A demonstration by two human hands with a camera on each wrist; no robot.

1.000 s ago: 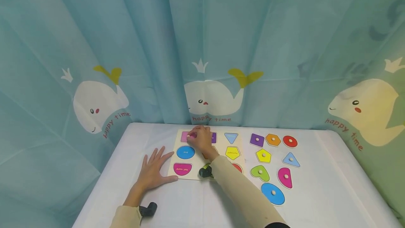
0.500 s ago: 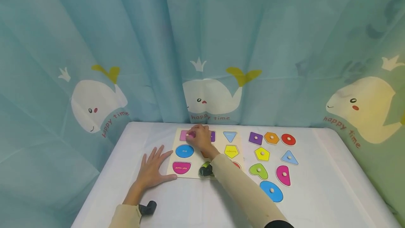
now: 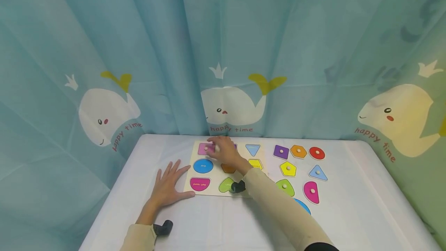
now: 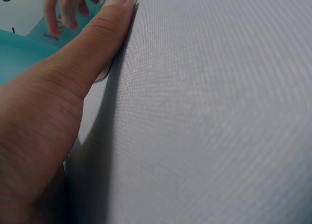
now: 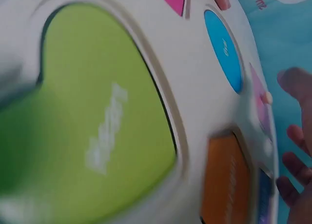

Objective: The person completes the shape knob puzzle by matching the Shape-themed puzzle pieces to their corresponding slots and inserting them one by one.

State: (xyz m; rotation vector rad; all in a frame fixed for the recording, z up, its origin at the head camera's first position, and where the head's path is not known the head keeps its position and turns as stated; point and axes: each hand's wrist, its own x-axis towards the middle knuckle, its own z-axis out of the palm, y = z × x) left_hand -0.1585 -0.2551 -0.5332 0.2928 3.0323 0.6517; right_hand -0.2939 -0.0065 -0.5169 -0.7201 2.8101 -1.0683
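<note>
A cream shape-puzzle board [image 3: 216, 192] lies at the back middle of the table in the head view. In its far left slot sits a pink rectangle piece [image 3: 203, 149] with a small knob. My right hand [image 3: 228, 152] hovers just right of that knob, fingers loosely bent and apart, holding nothing. In the right wrist view, a gap shows between the fingers and the knob [image 5: 266, 98]. My left hand [image 3: 168, 186] rests on the table with fingers spread, its thumb [image 4: 97, 41] and index fingertip at the board's left edge.
Right of the board lie several loose knobbed pieces, among them a purple square [image 3: 281, 152], orange hexagon [image 3: 298, 152], red circle [image 3: 317, 153], yellow pentagon [image 3: 287, 169] and magenta half round [image 3: 311, 193]. My right sleeve [image 3: 278, 206] partly covers a blue oval [image 3: 303, 205]. A curtain [image 3: 160, 100] hangs behind.
My right hand has let go of the pink rectangle's knob and drawn slightly right, its fingers opening. The piece stays in its slot. My left hand keeps its place.
</note>
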